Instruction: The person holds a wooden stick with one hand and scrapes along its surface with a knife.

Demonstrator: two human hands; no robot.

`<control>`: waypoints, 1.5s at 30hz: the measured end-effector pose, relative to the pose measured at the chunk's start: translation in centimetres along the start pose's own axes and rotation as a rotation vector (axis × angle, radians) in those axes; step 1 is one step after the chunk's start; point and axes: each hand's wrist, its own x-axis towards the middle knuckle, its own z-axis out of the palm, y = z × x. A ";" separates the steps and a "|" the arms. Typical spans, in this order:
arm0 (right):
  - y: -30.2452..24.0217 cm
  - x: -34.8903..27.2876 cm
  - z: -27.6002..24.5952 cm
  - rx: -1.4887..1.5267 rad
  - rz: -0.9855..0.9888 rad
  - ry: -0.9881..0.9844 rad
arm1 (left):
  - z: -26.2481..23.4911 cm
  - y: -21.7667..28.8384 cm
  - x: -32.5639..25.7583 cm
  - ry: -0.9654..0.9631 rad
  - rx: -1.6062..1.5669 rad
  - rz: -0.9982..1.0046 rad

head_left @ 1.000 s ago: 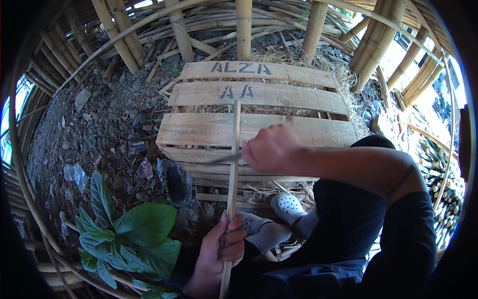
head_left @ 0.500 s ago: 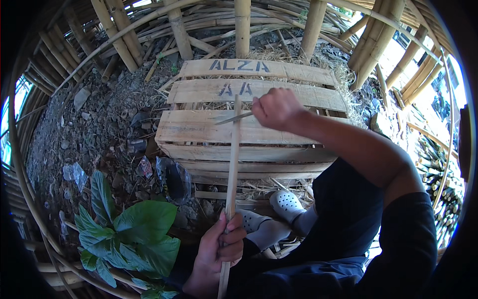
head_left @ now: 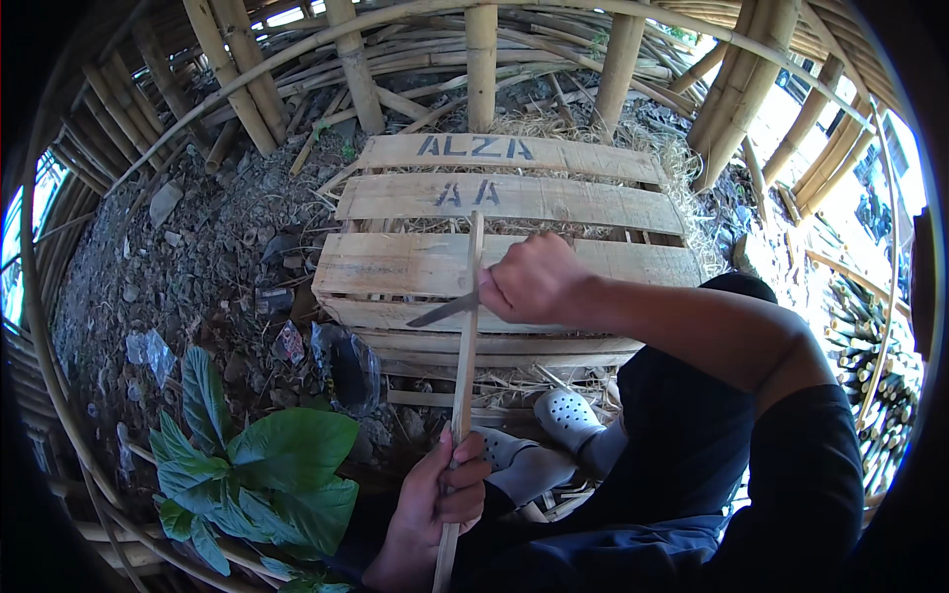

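Note:
My left hand is wrapped round the lower part of a long, pale bamboo strip, which slants up and away over the crate. In my right hand is a knife, closed in the fist so that its handle is hidden. The grey knife blade points left and crosses the strip in its upper half, seemingly against it. Beneath and beyond stands a slatted wooden crate with dark stencilled marks on its top boards.
A leafy green plant grows at the lower left, near my left forearm. Bamboo posts rise behind the crate. Cut bamboo pieces are stacked at the right. Stony ground with plastic scraps lies left. My clog-shod feet are below the crate.
My right hand has drawn the knife down along the strip, toward me and slightly left. The left hand keeps its grip in almost the same place.

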 end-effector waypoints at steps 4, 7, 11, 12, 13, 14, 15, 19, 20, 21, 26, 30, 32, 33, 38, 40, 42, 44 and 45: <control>5.8 2.4 -0.2 -0.030 0.401 0.050 | 0.6 -0.6 0.2 0.020 0.000 -0.032; 8.2 1.9 1.7 -0.260 0.094 -0.027 | 1.2 -0.8 -0.9 -0.134 0.104 -0.068; 6.9 1.6 -0.7 -0.020 0.372 0.225 | 1.2 -0.6 -1.9 -0.167 0.222 0.051; 6.9 1.5 -1.5 0.077 0.439 0.313 | 1.2 -0.5 -1.6 -0.132 0.155 0.043; 7.0 1.6 -1.1 0.064 0.396 0.444 | 1.1 -0.5 -1.2 -0.134 0.153 0.047; 6.2 1.6 -1.4 0.069 0.392 0.442 | 0.9 -0.4 -0.7 -0.070 0.156 0.049; 4.6 1.5 -2.3 0.350 0.473 0.261 | 0.7 -0.2 -0.3 -0.010 0.163 0.044; 1.4 0.3 -0.3 0.773 0.389 0.012 | -0.1 0.1 0.5 0.008 0.112 0.041; 0.7 -0.1 0.2 0.814 0.430 -0.078 | -0.2 0.2 0.8 0.029 0.139 0.029; 0.2 -0.5 0.4 0.856 0.469 -0.172 | -0.4 0.1 1.0 0.050 0.164 0.021; -1.8 -1.4 0.7 0.979 0.334 -0.127 | -0.6 0.1 1.6 0.083 0.429 0.038; -2.6 -1.6 0.3 0.910 0.249 -0.211 | -1.0 -0.5 2.2 0.172 0.676 0.125; -3.2 -2.2 0.3 0.927 0.206 -0.255 | -0.7 -0.4 2.5 0.170 0.629 0.157; -3.5 -2.5 0.5 0.920 0.173 -0.265 | -0.6 -0.4 2.7 0.167 0.581 0.189; -3.6 -2.7 -0.5 0.941 0.132 -0.333 | -2.8 0.0 3.2 -0.113 0.495 0.155; -3.4 -2.5 -1.2 0.996 0.133 -0.311 | -3.1 0.1 3.3 -0.193 0.390 0.112; -3.1 -2.0 -1.4 0.960 0.120 -0.329 | -3.5 -0.1 3.5 -0.389 0.158 0.048; -2.9 -1.8 -1.4 0.923 0.110 -0.346 | -3.3 -0.9 3.7 -0.405 0.080 0.061; -2.8 -1.8 -1.2 0.896 0.098 -0.334 | -3.2 -1.1 3.8 -0.421 0.001 0.074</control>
